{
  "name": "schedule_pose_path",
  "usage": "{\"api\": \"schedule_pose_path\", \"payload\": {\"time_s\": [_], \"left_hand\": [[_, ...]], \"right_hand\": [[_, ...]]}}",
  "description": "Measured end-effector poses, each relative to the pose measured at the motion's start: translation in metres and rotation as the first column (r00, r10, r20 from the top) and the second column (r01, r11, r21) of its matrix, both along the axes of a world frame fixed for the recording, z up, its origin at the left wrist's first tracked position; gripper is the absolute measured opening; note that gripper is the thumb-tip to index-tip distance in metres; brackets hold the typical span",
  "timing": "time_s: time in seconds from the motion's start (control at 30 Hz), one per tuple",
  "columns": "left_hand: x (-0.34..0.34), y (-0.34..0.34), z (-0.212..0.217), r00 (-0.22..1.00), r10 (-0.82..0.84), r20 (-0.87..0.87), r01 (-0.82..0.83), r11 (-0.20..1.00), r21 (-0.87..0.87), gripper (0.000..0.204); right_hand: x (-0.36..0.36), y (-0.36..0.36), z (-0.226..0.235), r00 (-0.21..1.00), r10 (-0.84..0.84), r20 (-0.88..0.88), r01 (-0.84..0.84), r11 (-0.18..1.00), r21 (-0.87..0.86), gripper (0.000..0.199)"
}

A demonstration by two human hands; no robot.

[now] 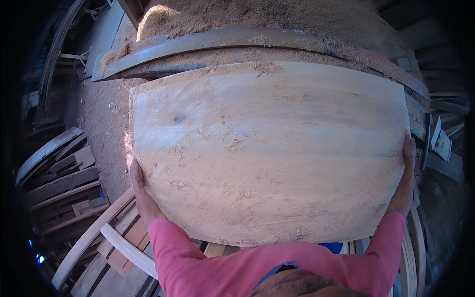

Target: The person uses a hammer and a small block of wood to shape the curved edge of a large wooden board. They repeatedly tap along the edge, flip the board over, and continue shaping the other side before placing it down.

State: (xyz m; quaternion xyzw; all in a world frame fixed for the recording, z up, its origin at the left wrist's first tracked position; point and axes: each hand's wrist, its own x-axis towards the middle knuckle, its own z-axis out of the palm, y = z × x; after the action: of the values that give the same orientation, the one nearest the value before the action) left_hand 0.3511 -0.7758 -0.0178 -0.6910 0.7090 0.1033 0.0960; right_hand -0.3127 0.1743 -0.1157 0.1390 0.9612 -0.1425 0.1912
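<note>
A wide, pale wooden panel (277, 158) spreads in front of me, sprinkled with wood shavings and marked by a dark knot at its upper left. My left hand (137, 174) grips its left edge, low on that side. At the right edge, a little higher up, my right hand (408, 151) holds the panel too. Both hands wrap the edges from outside, and the fingers beneath are hidden. The panel's near edge lies close to my body, and its far edge reaches a wooden beam (222, 38).
A heap of sawdust (277, 17) lies beyond the beam. Stacked boards and offcuts (74, 173) fill the left side. Long wooden strips (131, 252) lie under the panel's near left. More timber (448, 101) is at the right, next to a small pale block (442, 143).
</note>
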Motion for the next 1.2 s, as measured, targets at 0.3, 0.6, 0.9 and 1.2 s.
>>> {"api": "schedule_pose_path", "payload": {"time_s": [0.3,0.6,0.9,1.2], "left_hand": [[-0.008,-0.002,0.011,0.998,-0.053,-0.021,0.052,0.997,-0.062,0.076],[-0.036,-0.034,0.051,0.988,-0.149,0.046,0.154,0.978,-0.142,0.076],[-0.089,-0.051,0.05,0.967,-0.242,0.075,0.252,0.95,-0.182,0.075],[-0.123,-0.066,0.019,0.949,-0.312,0.042,0.315,0.94,-0.131,0.075]], "right_hand": [[-0.004,0.001,-0.01,0.991,-0.102,-0.083,0.091,0.987,-0.131,0.095],[0.039,0.001,-0.061,0.972,-0.202,-0.124,0.167,0.956,-0.242,0.095],[0.071,0.033,-0.073,0.953,-0.283,-0.107,0.246,0.931,-0.271,0.091],[0.157,0.086,0.013,0.932,-0.317,-0.175,0.314,0.948,-0.043,0.09]]}}
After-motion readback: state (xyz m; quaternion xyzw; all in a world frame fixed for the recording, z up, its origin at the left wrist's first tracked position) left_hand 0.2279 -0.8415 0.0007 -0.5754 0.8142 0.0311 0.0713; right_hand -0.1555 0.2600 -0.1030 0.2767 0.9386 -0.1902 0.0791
